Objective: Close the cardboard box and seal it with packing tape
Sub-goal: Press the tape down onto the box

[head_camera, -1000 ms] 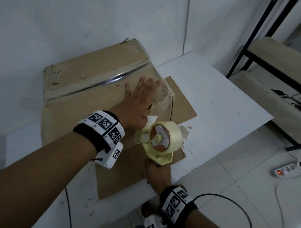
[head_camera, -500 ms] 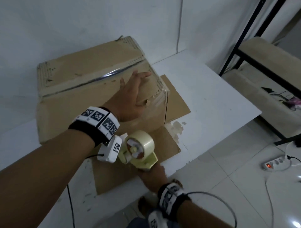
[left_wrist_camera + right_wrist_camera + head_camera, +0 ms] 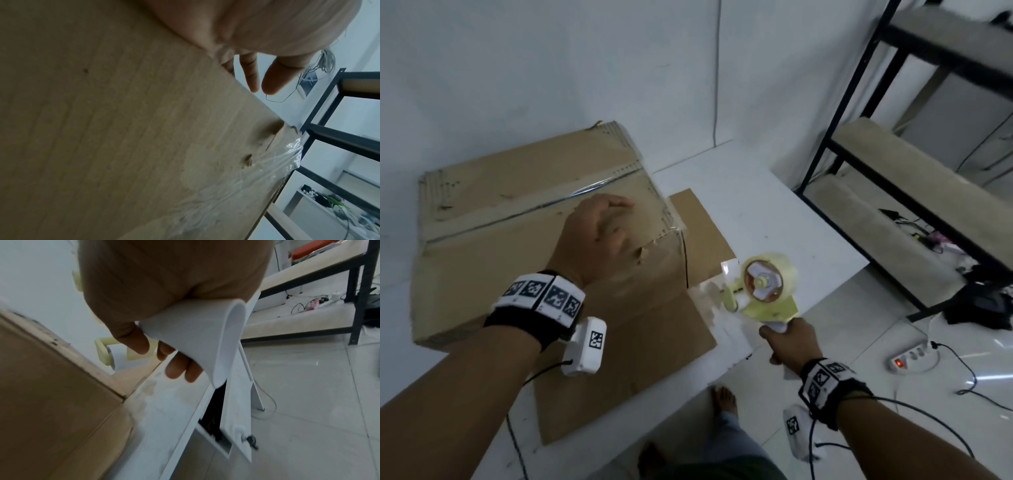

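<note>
The closed cardboard box (image 3: 493, 212) lies on the white table (image 3: 774, 219), with clear tape along its top seam and over its right corner (image 3: 267, 164). My left hand (image 3: 599, 236) rests on the box top near that corner, its fingers bent over the right edge; in the left wrist view the fingertips (image 3: 271, 81) reach past the edge. My right hand (image 3: 787, 339) grips the white handle (image 3: 205, 337) of the yellow tape dispenser (image 3: 767, 287), held above the table's front edge, right of the box and apart from it.
A flat cardboard sheet (image 3: 640, 353) lies under the box on the table. A black metal shelf rack (image 3: 859, 102) stands to the right. A power strip (image 3: 911, 356) and cables lie on the tiled floor. My bare foot (image 3: 724, 401) is below the table edge.
My right hand has carried the dispenser from in front of the box out to the right. My left hand has slid along the box top and its fingers have bent over the edge.
</note>
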